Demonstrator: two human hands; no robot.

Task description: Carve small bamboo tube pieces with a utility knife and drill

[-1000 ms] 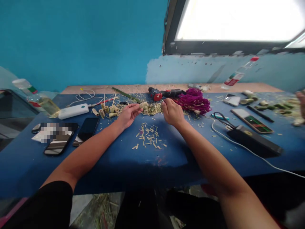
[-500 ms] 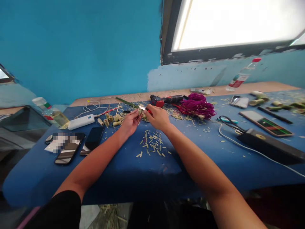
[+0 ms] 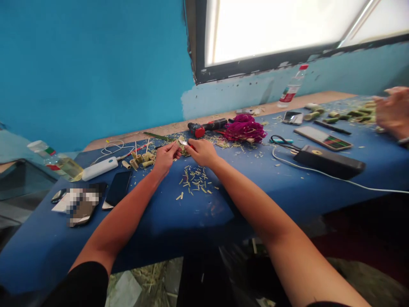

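Note:
Between my fingertips, my left hand [image 3: 166, 157] pinches a short pale bamboo piece [image 3: 181, 140]. My right hand [image 3: 203, 152] is wrapped round a knife with a red handle, and its shiny blade [image 3: 184, 143] lies against the bamboo piece. Most of the handle is hidden in the palm. Thin bamboo slivers [image 3: 195, 181] are scattered on the blue table [image 3: 191, 217] below my hands. To the left of my left hand, several cut bamboo tubes [image 3: 139, 158] sit in a group.
Behind my hands are a power drill [image 3: 206, 127] and purple string [image 3: 245, 128]. Phones [image 3: 118, 187] and a white power bank [image 3: 100, 168] lie left. A black case [image 3: 329, 162], bottle [image 3: 292, 89] and another person's hand [image 3: 394, 113] are at right.
The view has swung to the right, and another person's hand now shows at the right edge. Both my hands still hold the bamboo piece and knife together.

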